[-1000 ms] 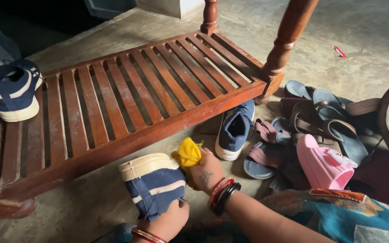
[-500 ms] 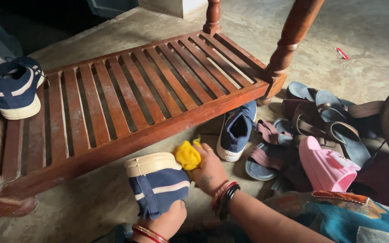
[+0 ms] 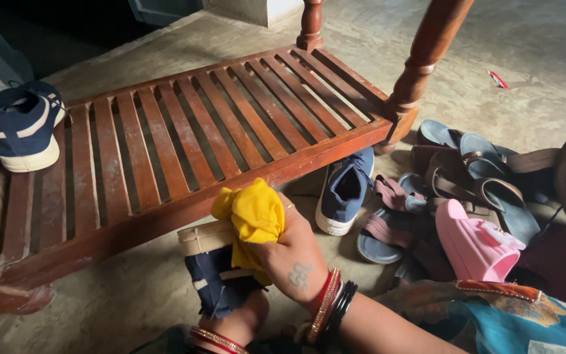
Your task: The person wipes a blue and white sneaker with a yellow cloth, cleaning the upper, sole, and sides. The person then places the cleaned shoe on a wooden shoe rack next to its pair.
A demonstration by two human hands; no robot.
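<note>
Head view shows three navy sneakers: one in the hands (image 3: 221, 278), one on the slatted wooden rack (image 3: 185, 141) at ten o'clock (image 3: 21, 124), and one on the concrete floor (image 3: 532, 52) under the rack's near rail at two o'clock from the hands (image 3: 343, 189). There is one yellow cloth (image 3: 251, 219), one pink slipper (image 3: 476, 242), and a heap of sandals (image 3: 473, 170) at three o'clock whose number I cannot tell. The left hand (image 3: 237, 321) grips the held sneaker from below, at six o'clock, sole turned up and away. The right hand (image 3: 296, 255) is clenched around the yellow cloth and presses it on the sneaker's upper side. Compared with half a second ago, the cloth has moved from the right side of the sole across to the top of the shoe, now covering much of the navy fabric, and the right hand has swung over with it; the other two sneakers and the heap lie as they did. The held sneaker sits just in front of the rack's near rail, close to it but apart. Open floor lies at eight o'clock beside the left hand, and more beyond the rack at one o'clock, where a small red scrap (image 3: 497, 78) lies.
</note>
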